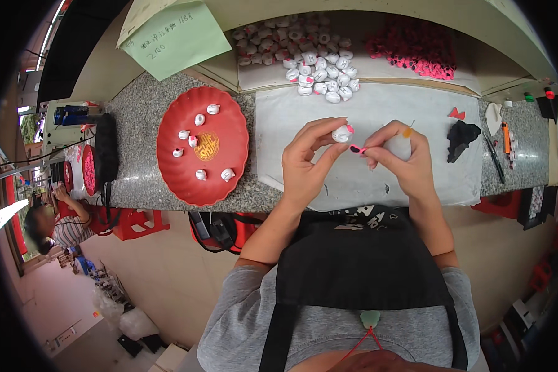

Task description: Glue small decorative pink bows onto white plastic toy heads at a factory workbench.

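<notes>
My left hand (305,162) pinches a small white figurine head (340,134) with a pink bow between its thumb and fingers. Close beside it, my right hand (408,162) grips a tiny pink-and-black piece (357,149) with thumb and fingertip. A translucent bottle (400,147) with an orange tip and thin needle shows within the curl of the right hand; the fingers partly cover it. Both hands are over a white sheet (279,167) on the counter. The small piece is just below the head; whether they touch I cannot tell.
To the left, a red scalloped tray (170,170) bears several white heads. Piles of white heads (319,62) and pink pieces (415,53) fill the shelf behind. A black cloth (463,140) and pens (494,158) lie at right. Another person (68,226) sits far left.
</notes>
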The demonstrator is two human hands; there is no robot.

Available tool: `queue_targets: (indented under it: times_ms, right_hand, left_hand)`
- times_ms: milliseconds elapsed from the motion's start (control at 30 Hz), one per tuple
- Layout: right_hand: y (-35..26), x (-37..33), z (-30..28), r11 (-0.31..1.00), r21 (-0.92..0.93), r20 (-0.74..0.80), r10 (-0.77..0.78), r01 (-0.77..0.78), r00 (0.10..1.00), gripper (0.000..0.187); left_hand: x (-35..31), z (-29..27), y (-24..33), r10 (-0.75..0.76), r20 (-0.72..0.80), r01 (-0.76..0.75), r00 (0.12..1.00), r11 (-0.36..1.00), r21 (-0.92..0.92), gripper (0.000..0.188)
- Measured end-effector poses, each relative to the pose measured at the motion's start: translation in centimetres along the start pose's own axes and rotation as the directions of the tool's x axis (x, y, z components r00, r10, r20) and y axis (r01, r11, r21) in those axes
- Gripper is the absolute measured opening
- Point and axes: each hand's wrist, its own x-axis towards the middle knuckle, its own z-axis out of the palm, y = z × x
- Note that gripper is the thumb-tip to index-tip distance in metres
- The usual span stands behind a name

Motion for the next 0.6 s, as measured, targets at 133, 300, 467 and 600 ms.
queue_targets:
  times_ms: [133,300,467,600]
  right_hand:
    - [0.2,0.1,0.3,1.0,0.002,-0.005,0.012,-0.012,1.0,0.006]
    - [0.4,0.0,0.1,1.0,-0.026,-0.019,-0.012,0.011,1.0,0.006]
    - [0.5,-0.1,0.2,0.997,-0.076,-0.042,-0.004,0.001,0.999,0.007]
    - [1.6,-0.3,0.5,0.987,-0.119,-0.094,-0.117,0.106,0.989,0.02]
  left_hand:
    - [-0.1,0.4,-0.1,0.108,0.013,-0.108,0.994,0.984,0.141,0.033]
    - [-0.3,0.5,0.4,0.094,0.031,-0.099,0.995,0.97,0.221,0.03]
    - [-0.4,0.5,0.5,0.033,0.058,-0.033,0.998,0.999,-0.014,0.031]
    - [-0.5,0.2,0.7,-0.059,0.053,0.067,0.997,0.983,-0.171,0.029]
